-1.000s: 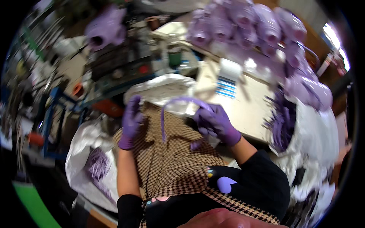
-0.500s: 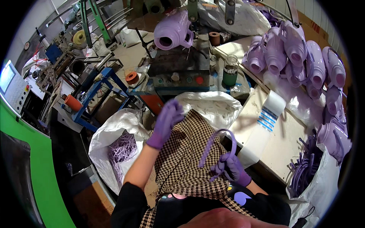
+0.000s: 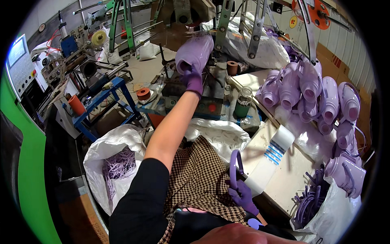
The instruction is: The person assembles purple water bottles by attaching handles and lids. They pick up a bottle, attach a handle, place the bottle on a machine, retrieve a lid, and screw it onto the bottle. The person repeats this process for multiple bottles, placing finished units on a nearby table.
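My left hand (image 3: 193,81), in a purple glove, reaches forward and grips the open end of a lilac plastic jug body (image 3: 197,48). That body lies tilted on the machine, and my fingers are at its dark round mouth. Its far end is hidden under the press head. Down by my right side, the gloved right hand (image 3: 243,198) is closed round one end of a curved purple handle (image 3: 233,167), whose arch points up.
The machine's base (image 3: 195,106) carries knobs and a red button. A glass jar (image 3: 243,102) stands beside it. Several jug bodies (image 3: 310,87) are piled at right, above a sack of handles (image 3: 313,203). A label roll (image 3: 280,140) lies on the white table. Purple scraps (image 3: 120,164) fill a sack at left.
My left hand has moved up and forward from above my lap to the jug body's mouth. The right hand still holds the handle, now turned more upright. The view has shifted.
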Motion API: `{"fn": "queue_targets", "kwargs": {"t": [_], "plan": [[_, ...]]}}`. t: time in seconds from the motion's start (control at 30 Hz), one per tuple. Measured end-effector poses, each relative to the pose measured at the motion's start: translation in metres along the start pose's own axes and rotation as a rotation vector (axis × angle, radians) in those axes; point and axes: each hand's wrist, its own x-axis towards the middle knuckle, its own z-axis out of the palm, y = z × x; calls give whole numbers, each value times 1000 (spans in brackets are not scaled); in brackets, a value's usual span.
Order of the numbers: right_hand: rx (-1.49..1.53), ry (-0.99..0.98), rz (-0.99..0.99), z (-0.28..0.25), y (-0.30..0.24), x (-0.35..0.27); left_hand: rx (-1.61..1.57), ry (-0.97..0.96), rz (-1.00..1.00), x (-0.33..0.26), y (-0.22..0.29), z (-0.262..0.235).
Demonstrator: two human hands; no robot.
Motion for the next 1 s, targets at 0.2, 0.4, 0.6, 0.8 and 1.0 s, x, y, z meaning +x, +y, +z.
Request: {"fn": "queue_targets", "kwargs": {"t": [0.2,0.4,0.6,0.8,1.0], "plan": [[-236,150,-127,-16,9,3,-818,-3,96,-139,-33,-148],[-382,398,-179,-52,30,56,-1025,-50,269,-77,-60,-329],[594,355,-103,-72,-45,132,-462,-507,277,-80,-10,-334],[965,123,82,10,-110,226,-612,-880,183,-122,-72,-270],[873,6,156,47,-117,242,-664,-952,29,-125,-49,-279]]}}
